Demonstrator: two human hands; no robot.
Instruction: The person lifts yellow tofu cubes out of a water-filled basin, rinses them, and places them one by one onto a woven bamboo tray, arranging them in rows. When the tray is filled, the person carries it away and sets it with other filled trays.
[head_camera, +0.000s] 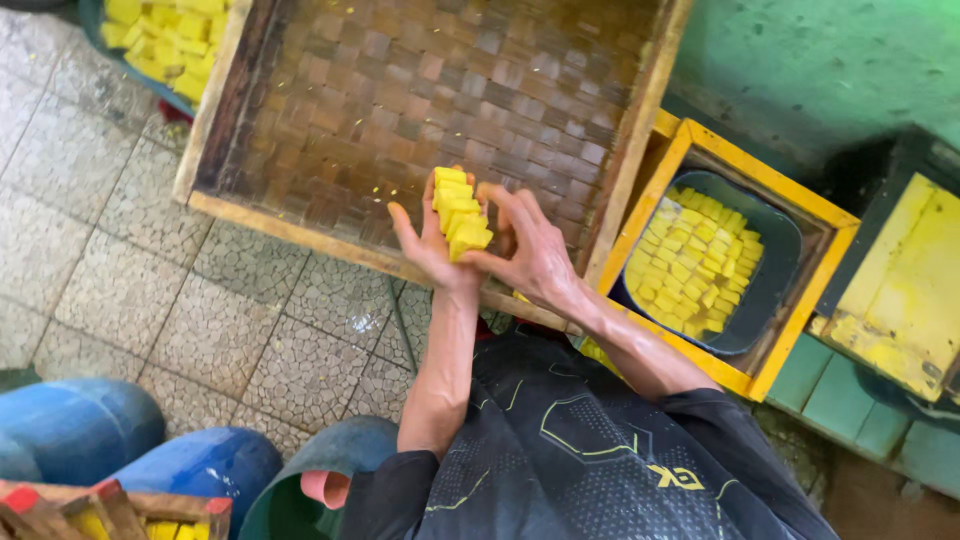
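A stack of several yellow blocks (459, 213) rests in my left hand (425, 245), which cups it from below and the left. My right hand (532, 248) presses against the stack from the right, fingers spread over it. Both hands hover above the near edge of a big woven bamboo tray (420, 90) with a wooden frame; the tray's weave is bare apart from yellow crumbs.
At right a dark basin (775, 262) full of yellow blocks sits inside a yellow wooden crate (830, 225). More yellow blocks lie in a container (165, 40) at top left. Blue drums (70, 425) and a teal bucket (330, 460) stand by my legs on the tiled floor.
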